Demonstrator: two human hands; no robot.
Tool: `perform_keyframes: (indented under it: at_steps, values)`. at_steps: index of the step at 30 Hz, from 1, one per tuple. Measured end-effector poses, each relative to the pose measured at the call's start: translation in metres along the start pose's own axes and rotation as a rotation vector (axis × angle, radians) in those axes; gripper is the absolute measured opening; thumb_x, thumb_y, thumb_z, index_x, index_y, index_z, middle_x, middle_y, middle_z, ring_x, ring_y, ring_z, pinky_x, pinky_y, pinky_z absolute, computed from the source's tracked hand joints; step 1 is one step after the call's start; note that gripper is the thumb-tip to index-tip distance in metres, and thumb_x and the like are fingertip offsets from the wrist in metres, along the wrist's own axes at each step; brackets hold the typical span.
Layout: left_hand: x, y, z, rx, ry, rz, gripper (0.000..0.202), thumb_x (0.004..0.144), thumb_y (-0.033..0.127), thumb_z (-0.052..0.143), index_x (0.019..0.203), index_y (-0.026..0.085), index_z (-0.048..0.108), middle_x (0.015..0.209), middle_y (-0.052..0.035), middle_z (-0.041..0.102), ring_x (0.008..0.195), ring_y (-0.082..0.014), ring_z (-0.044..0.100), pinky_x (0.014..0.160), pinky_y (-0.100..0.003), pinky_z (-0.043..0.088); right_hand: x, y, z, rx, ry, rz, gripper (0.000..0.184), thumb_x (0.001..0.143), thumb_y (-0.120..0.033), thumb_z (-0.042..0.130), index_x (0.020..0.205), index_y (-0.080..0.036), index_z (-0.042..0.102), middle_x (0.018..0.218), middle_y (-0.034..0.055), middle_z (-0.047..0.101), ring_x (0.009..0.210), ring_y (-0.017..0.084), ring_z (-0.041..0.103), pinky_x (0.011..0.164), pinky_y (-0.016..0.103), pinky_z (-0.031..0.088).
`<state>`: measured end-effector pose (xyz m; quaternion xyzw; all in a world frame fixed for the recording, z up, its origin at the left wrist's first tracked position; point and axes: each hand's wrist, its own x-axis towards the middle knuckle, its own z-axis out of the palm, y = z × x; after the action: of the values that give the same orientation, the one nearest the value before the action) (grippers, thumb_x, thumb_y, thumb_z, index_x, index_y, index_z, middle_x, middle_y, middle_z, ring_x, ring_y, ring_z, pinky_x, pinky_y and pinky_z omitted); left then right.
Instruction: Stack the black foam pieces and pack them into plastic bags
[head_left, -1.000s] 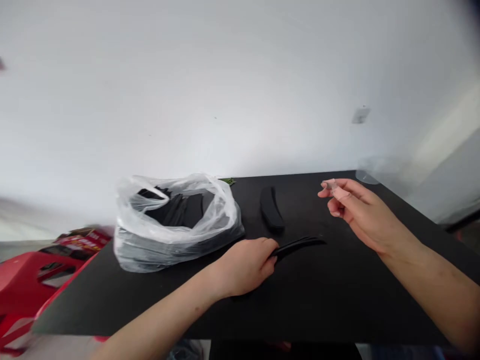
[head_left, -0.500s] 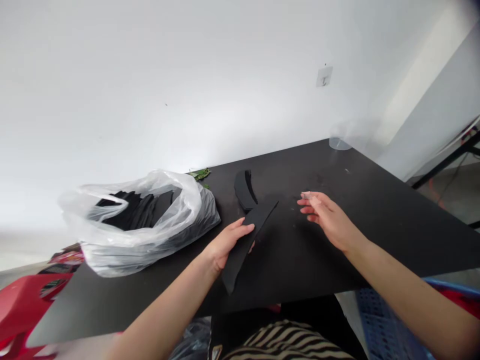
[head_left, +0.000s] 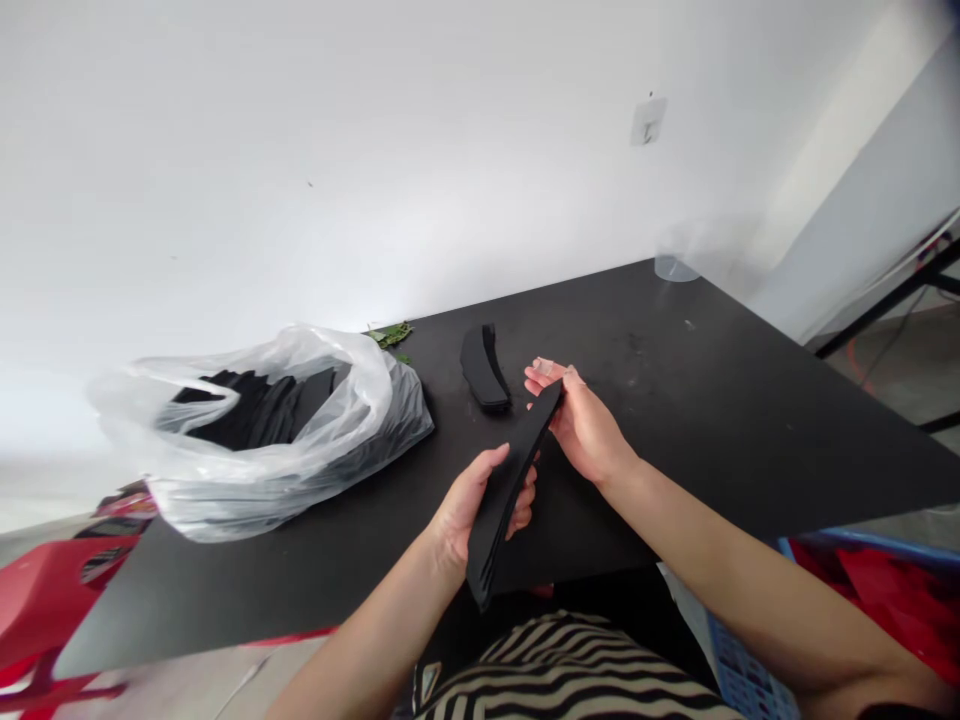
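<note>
A thin stack of black curved fabric-like pieces (head_left: 504, 495) is gripped in my left hand (head_left: 463, 500), thumb on top and fingers wrapped underneath. It is held at a slant over the table, and its near end shows several layered edges. My right hand (head_left: 589, 425) pinches the far tip of that stack between thumb and fingers; a pale covering shows on a fingertip. Just beyond, a second small stack of black curved pieces (head_left: 482, 368) lies on the dark table (head_left: 675, 400). To the left, a white translucent plastic bag (head_left: 292, 490) stands open with many similar black pieces inside.
Green leaves (head_left: 391, 335) lie behind the bag by the white wall. A clear plastic container (head_left: 676, 266) stands at the far right corner. A red plastic stool or chair (head_left: 52, 600) is at lower left, and a blue crate (head_left: 750, 660) with red material at lower right.
My right hand has moved left from open space and taken the far tip of the stack. My left hand has turned the stack so its layered edges show. The view has shifted slightly.
</note>
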<state>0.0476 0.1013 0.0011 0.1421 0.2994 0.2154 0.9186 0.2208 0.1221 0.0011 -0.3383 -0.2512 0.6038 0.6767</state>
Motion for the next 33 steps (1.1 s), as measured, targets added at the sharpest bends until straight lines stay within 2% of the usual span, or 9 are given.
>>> perform_keyframes:
  at_steps: [5, 8, 11, 15, 21, 24, 29, 33]
  values:
    - [0.000, 0.001, 0.001, 0.016, -0.047, 0.017, 0.045, 0.093, 0.050, 0.047, 0.104, 0.010, 0.063, 0.079, -0.0040, 0.054, 0.058, -0.0103, 0.047, 0.046, -0.020, 0.035, -0.002, -0.003, -0.005, -0.008, 0.028, 0.021, 0.029, 0.087, -0.050, 0.061, 0.098, -0.026, 0.073, 0.130, 0.0018, 0.063, 0.129, 0.024, 0.050, 0.106, 0.040, 0.041]
    - [0.000, 0.002, 0.000, 0.008, -0.082, 0.026, 0.047, 0.093, 0.052, 0.045, 0.107, 0.011, 0.063, 0.080, -0.0043, 0.054, 0.059, -0.0110, 0.048, 0.046, -0.020, 0.036, -0.004, -0.007, -0.004, -0.040, 0.015, 0.068, 0.026, 0.083, -0.047, 0.066, 0.097, -0.026, 0.073, 0.125, 0.0025, 0.065, 0.126, 0.025, 0.053, 0.101, 0.039, 0.046]
    - [0.000, 0.002, -0.002, -0.013, -0.081, 0.021, 0.047, 0.092, 0.052, 0.046, 0.109, 0.011, 0.062, 0.079, -0.0035, 0.053, 0.057, -0.0101, 0.047, 0.045, -0.019, 0.036, -0.006, -0.009, -0.001, -0.099, -0.039, 0.112, 0.027, 0.081, -0.044, 0.069, 0.100, -0.026, 0.073, 0.122, 0.0032, 0.067, 0.123, 0.025, 0.055, 0.099, 0.038, 0.048]
    - [0.001, 0.001, -0.004, -0.040, -0.070, 0.038, 0.040, 0.094, 0.045, 0.045, 0.107, 0.011, 0.061, 0.076, -0.0025, 0.051, 0.054, -0.0085, 0.044, 0.041, -0.017, 0.033, -0.004, -0.007, -0.001, -0.095, -0.065, 0.117, 0.028, 0.084, -0.045, 0.065, 0.104, -0.026, 0.070, 0.124, 0.0031, 0.066, 0.123, 0.024, 0.055, 0.097, 0.038, 0.049]
    - [0.000, -0.001, -0.002, -0.076, -0.091, 0.058, 0.035, 0.095, 0.039, 0.041, 0.107, 0.011, 0.060, 0.073, -0.0005, 0.048, 0.051, -0.0072, 0.041, 0.038, -0.015, 0.032, -0.001, 0.003, -0.002, -0.049, -0.130, 0.136, 0.042, 0.088, -0.061, 0.056, 0.116, -0.030, 0.061, 0.128, 0.0050, 0.064, 0.122, 0.023, 0.057, 0.094, 0.037, 0.052]
    - [0.001, -0.003, -0.002, -0.092, -0.114, 0.056, 0.036, 0.096, 0.038, 0.040, 0.106, 0.010, 0.060, 0.072, 0.0000, 0.047, 0.049, -0.0062, 0.039, 0.036, -0.014, 0.030, -0.005, 0.005, 0.004, -0.076, -0.171, 0.133, 0.044, 0.088, -0.060, 0.058, 0.119, -0.030, 0.059, 0.124, 0.0063, 0.066, 0.118, 0.023, 0.060, 0.091, 0.036, 0.053]
    - [0.004, -0.009, -0.003, -0.134, -0.131, 0.023, 0.038, 0.096, 0.037, 0.039, 0.110, 0.009, 0.060, 0.072, -0.0008, 0.048, 0.048, -0.0054, 0.039, 0.035, -0.012, 0.027, -0.009, 0.008, 0.010, -0.176, -0.155, 0.076, 0.042, 0.086, -0.060, 0.060, 0.108, -0.024, 0.063, 0.107, 0.0081, 0.071, 0.099, 0.022, 0.068, 0.082, 0.035, 0.054]
    - [0.003, -0.012, -0.004, -0.101, -0.050, -0.008, 0.040, 0.094, 0.043, 0.042, 0.114, 0.012, 0.059, 0.077, -0.0034, 0.053, 0.053, -0.0083, 0.046, 0.038, -0.014, 0.031, -0.006, 0.008, 0.008, -0.242, -0.130, 0.017, 0.041, 0.087, -0.060, 0.060, 0.101, -0.022, 0.063, 0.103, 0.0086, 0.071, 0.096, 0.022, 0.069, 0.082, 0.035, 0.054]
